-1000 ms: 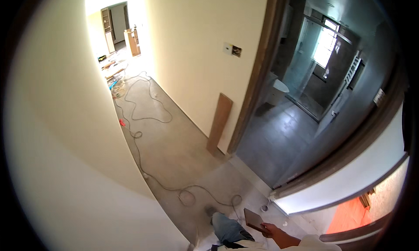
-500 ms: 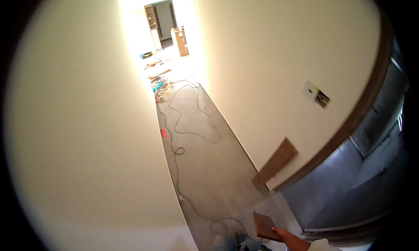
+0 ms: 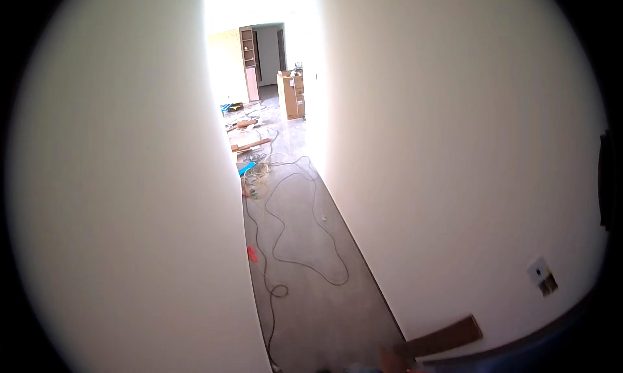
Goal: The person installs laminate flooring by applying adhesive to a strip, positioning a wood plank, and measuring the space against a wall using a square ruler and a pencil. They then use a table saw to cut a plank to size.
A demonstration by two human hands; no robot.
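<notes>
Head view looks down a narrow corridor with pale walls (image 3: 130, 198) on both sides and a grey floor (image 3: 311, 288) running away toward a bright room. At the very bottom edge, a brown piece of board (image 3: 391, 360) pokes into the picture, with only a sliver of what may be a hand at its lower right; neither hand shows enough to tell whether the fingers are open or gripping it. Just to the right of it, a longer wooden plank (image 3: 448, 337) leans against the foot of the right wall. Higher on that wall sits a small wall socket (image 3: 542, 276).

A long cable (image 3: 285, 243) snakes in loops along the floor, ending in a coil near the left wall. A small red object (image 3: 252, 254) lies beside the cable close to the left wall, and a blue object (image 3: 246, 169) lies farther along.

At the far end stand stacked cardboard boxes (image 3: 291, 95) against the right wall; what is inside them cannot be seen. Wooden offcuts (image 3: 250, 144) lie scattered on the floor before them, and a tall shelf unit (image 3: 247, 63) stands beyond.
</notes>
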